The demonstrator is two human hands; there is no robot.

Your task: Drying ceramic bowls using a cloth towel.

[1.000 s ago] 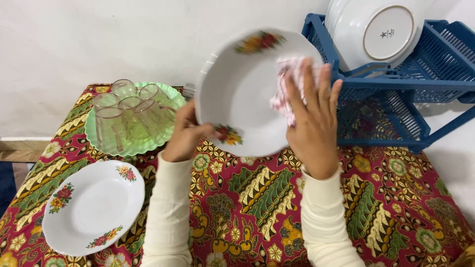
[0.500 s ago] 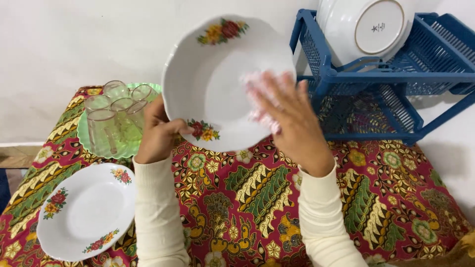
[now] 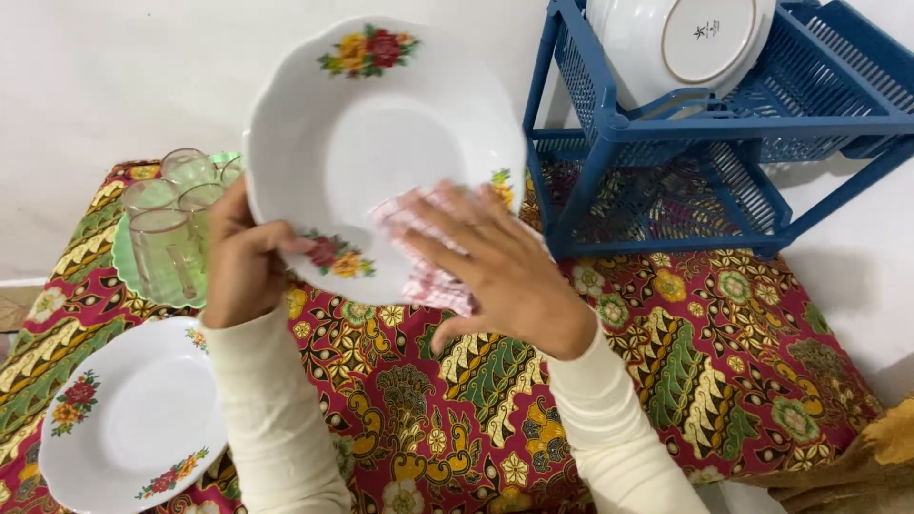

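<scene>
My left hand (image 3: 243,266) grips the lower left rim of a white scalloped plate (image 3: 381,143) with red and yellow flowers, held tilted up above the table. Pressed flat against the plate's lower right inner face is a pink-and-white checked cloth (image 3: 424,257), under the fingers of my right hand (image 3: 500,271). Both arms wear cream sleeves. A second flowered white plate (image 3: 129,428) lies on the patterned tablecloth (image 3: 685,371) at the lower left.
A green tray (image 3: 129,262) carrying several clear glass mugs (image 3: 167,247) stands at the left. A blue plastic dish rack (image 3: 666,162) at the back right holds white plates (image 3: 685,38) on its upper tier. A white wall runs behind.
The plate has shifted left and slightly lower in view. My right hand with the cloth has slid from the plate's right side down to its lower edge.
</scene>
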